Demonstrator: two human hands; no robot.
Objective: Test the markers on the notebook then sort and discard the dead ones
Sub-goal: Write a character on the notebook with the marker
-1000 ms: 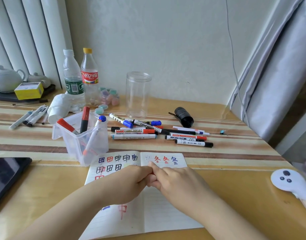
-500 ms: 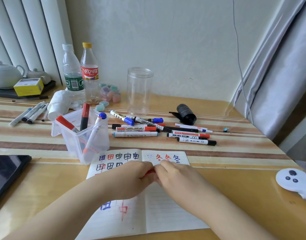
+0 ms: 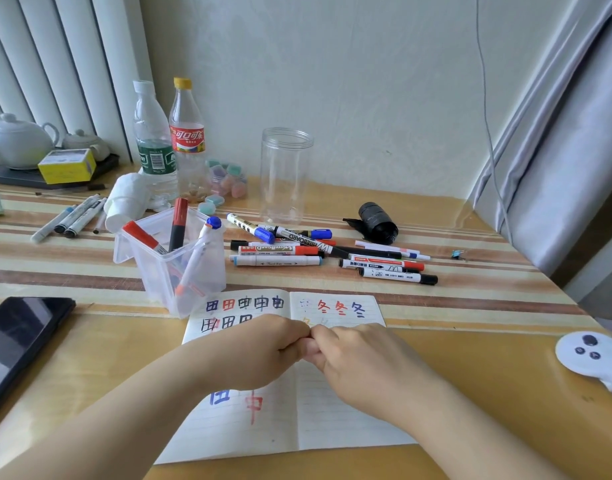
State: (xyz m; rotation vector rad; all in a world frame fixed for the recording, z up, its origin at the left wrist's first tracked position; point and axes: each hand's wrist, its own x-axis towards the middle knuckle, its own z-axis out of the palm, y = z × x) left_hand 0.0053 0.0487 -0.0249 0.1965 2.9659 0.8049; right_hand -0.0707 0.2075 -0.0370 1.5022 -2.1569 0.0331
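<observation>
Here we list the desk as it stands. Notebook [image 3: 335, 410]: open flat at the near edge, pages marked with blue, red and black characters along the top and two more lower on the left page. Left hand [image 3: 259, 355] and right hand [image 3: 363, 362]: both fisted, knuckles meeting over the notebook's fold; each seems closed on something small between them, but we cannot tell what, since the fingers hide it. Clear bin [image 3: 173, 268]: just behind the notebook's left corner, holding a red-capped marker [image 3: 140, 235], a dark marker with a red cap [image 3: 178, 225] and a blue-capped white marker [image 3: 197, 258], all leaning. Loose markers [image 3: 280, 251]: a heap lying behind the notebook, to the right of the bin, with a second small group [image 3: 391, 268] further right. Jar [image 3: 285, 174]: clear, upright, lidless, behind the heap. Black roll [image 3: 377, 223]: right of the jar. Two bottles [image 3: 173, 143]: upright at the back left, touching. Pens [image 3: 72, 220]: a few lying to the left of the bin, well apart from the heap. Phone [image 3: 20, 337]: dark screen, at the left edge. Teapot [image 3: 19, 140] and yellow box [image 3: 67, 166]: on a dark tray, far left. White controller [image 3: 588, 355]: at the right edge.
</observation>
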